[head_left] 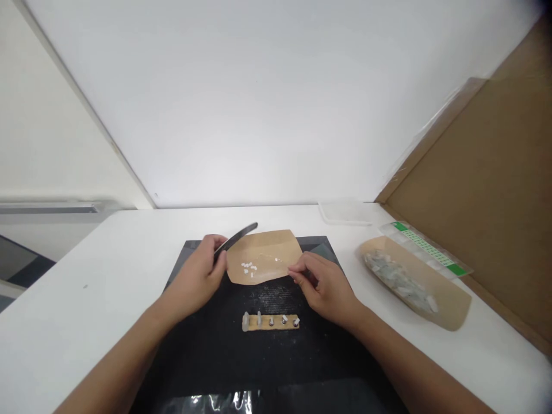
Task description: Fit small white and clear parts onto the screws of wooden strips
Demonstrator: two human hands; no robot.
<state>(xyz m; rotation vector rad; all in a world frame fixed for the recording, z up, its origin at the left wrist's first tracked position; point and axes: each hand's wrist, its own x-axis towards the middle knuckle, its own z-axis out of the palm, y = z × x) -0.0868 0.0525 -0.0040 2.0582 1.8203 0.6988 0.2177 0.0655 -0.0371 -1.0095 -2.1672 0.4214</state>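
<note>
My left hand [202, 267] is closed around a dark, slim, curved nail file [238, 237], whose free end points up and right. A brown paper sheet [263, 244] with upturned edges lies on the black mat [207, 345], with several small white pieces [248, 268] on it. At the sheet's right edge, my right hand [321, 282] is closed in a pinch; what is between its fingertips is too small to make out. Nearer to me sits a short brown strip [265, 322] bearing several small stands, with translucent nail tips [245, 321] at its left end.
Right of the mat, a brown paper tray [457, 305] holds many translucent pieces [397, 276]. Behind it lies a clear case with a green-and-white label [431, 248]. A clear plastic lid or tray [345, 213] is at the back. A brown board [483, 155] borders the right side.
</note>
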